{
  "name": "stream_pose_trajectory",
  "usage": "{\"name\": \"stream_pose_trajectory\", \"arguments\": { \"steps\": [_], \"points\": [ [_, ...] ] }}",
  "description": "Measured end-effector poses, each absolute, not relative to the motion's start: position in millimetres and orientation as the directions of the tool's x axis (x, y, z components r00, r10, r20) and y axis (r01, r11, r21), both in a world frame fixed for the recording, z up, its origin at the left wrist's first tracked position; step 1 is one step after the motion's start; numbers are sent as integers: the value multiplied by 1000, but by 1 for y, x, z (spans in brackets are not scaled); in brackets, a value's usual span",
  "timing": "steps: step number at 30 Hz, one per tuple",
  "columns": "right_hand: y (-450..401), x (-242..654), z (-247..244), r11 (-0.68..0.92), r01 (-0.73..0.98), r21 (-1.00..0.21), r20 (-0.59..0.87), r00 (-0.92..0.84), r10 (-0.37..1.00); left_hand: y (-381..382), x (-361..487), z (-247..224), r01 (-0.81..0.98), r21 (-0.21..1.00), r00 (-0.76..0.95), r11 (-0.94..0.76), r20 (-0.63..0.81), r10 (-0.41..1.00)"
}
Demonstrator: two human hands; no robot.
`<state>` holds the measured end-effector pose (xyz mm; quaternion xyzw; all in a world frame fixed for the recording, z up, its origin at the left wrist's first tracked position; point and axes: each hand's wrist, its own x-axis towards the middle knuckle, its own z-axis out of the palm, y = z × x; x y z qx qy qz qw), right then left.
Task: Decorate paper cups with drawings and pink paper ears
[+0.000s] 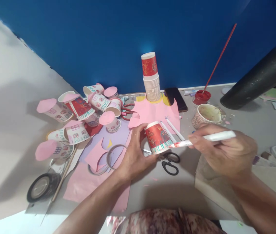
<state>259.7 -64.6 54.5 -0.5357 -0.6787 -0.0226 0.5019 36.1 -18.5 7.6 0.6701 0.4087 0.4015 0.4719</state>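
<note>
My left hand (138, 156) is wrapped round a red and white paper cup (156, 136), tilted, with teal strokes along its rim. In my right hand (223, 152) is a white marker (211, 137), its red tip at the cup's rim. Black-handled scissors (170, 164) lie just below the cup, their blades partly hidden. Two more markers (174, 128) rest behind the cup on cut pink paper (157, 112).
Decorated cups with pink paper tops (77, 133) crowd the left. A tall cup stack (151, 78) stands by the blue wall. Black tape (40, 187) lies front left. At right are a red pot (201, 97), a stained cup (207, 115) and a black cylinder (257, 74).
</note>
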Motion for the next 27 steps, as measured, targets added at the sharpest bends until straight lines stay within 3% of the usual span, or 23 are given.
{"name": "stream_pose_trajectory", "arguments": {
  "steps": [4,9,13,18,22,27],
  "points": [
    [-65,263,54,354,784,-510,726,171,666,-19,36,4,154,964,342,-215,152,927],
    [-62,263,57,414,757,-506,732,123,671,-19,36,1,102,974,362,-204,155,919],
    [-62,265,57,378,738,-558,718,201,667,-18,35,0,74,974,376,-212,169,911],
    [-62,267,56,380,757,-531,715,159,681,-17,35,0,80,979,372,-188,145,917],
    [-63,267,56,365,731,-577,715,234,659,-19,38,3,67,983,374,-172,136,918],
    [-58,267,55,385,710,-590,695,205,689,-17,36,4,25,989,365,-146,127,922]
  ]
}}
